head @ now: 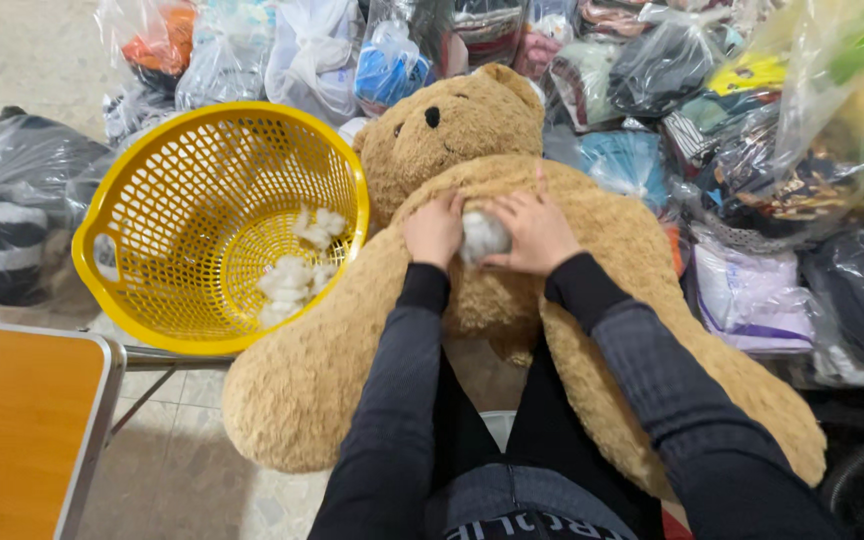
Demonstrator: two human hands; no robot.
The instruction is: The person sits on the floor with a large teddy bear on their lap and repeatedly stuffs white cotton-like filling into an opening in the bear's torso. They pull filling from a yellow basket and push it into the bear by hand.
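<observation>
A big tan teddy bear [592,290] lies across my lap, head [452,130] pointing away from me. Both hands rest on its chest below the neck. My left hand [434,230] presses into the plush, fingers curled at an opening. My right hand [535,232] grips a tuft of white stuffing [483,236] that sticks out between the two hands. Dark long sleeves cover both forearms.
A yellow perforated plastic basket [167,230] tilts toward me at the left, holding several clumps of white stuffing [292,275]. A wooden-topped folding table [22,420] stands at lower left. Clear bags of clothing [752,140] are piled behind and to the right.
</observation>
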